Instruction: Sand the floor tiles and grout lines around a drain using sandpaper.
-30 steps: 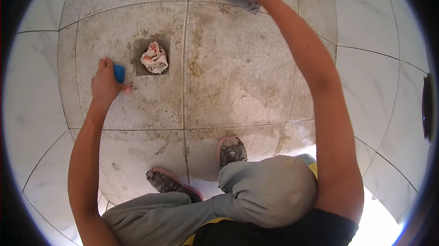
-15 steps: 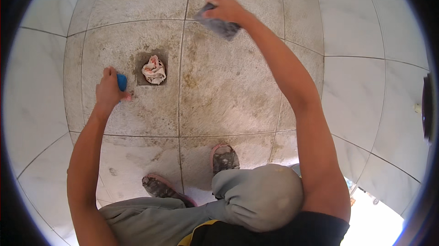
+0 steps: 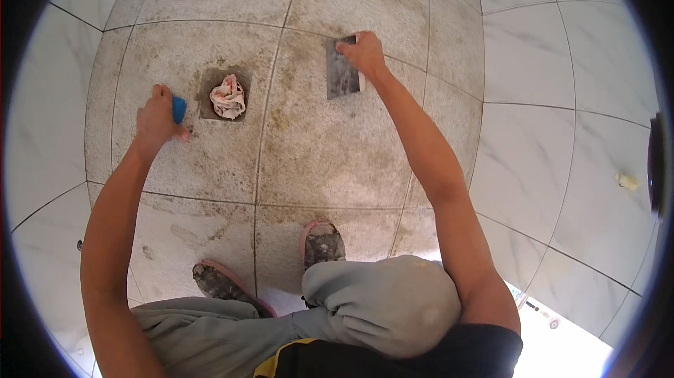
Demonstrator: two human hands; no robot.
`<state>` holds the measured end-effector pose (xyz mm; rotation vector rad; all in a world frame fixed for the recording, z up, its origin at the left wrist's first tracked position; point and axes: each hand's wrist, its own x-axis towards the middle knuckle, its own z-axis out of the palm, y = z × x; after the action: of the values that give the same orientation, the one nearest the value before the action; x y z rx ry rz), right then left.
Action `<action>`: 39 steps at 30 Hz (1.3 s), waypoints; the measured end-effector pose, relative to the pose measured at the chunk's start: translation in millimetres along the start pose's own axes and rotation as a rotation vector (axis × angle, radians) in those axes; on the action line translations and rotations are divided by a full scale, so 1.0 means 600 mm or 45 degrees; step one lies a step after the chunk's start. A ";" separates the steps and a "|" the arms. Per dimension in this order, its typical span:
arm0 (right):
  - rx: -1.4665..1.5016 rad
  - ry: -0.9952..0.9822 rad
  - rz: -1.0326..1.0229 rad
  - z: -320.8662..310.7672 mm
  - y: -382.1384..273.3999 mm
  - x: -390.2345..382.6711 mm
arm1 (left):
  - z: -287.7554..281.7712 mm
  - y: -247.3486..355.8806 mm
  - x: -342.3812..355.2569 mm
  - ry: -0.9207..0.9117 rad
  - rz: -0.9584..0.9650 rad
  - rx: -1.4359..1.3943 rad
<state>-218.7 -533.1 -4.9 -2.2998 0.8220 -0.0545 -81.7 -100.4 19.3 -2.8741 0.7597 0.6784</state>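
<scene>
On the stained floor tiles, my right hand (image 3: 366, 53) grips the edge of a flat grey rectangular plate (image 3: 342, 76) with whitish smears. The thumb lies on its face and the fingers wrap its right side. What kind of plate this is, I cannot make out. To the left, my left hand (image 3: 156, 118) is closed around a small blue thing (image 3: 179, 109), mostly hidden by the palm. A pink bit (image 3: 183, 133) shows beside the thumb. Between the hands, nearer the left one, a crumpled whitish cloth (image 3: 228, 98) with reddish marks fills a square recess (image 3: 208, 107) in the floor.
Pale marbled wall tiles (image 3: 523, 55) rise on both sides. My shoes (image 3: 324, 243), dirty with pink edges, stand on the near tiles below my bent knee (image 3: 393, 301). A yellowish fitting (image 3: 626, 181) sticks out of the right wall, near a dark rounded object (image 3: 656, 167).
My right hand has brought the grey plate nearer and slightly right, turning it more upright in view. The left hand keeps its place by the recess; the whole view has shifted a little.
</scene>
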 end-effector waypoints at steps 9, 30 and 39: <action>-0.121 0.010 -0.043 -0.023 -0.015 0.005 | 0.011 -0.006 0.003 0.039 0.025 -0.041; -0.227 0.019 -0.084 -0.010 -0.016 0.007 | 0.007 -0.001 0.006 0.006 -0.005 -0.048; -0.112 0.043 0.064 -0.019 -0.011 0.022 | 0.010 0.002 -0.001 0.124 0.091 -0.047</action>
<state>-207.4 -544.0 5.7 -2.3645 0.9157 -0.0351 -84.9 -99.8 14.2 -2.9444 0.8753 0.5691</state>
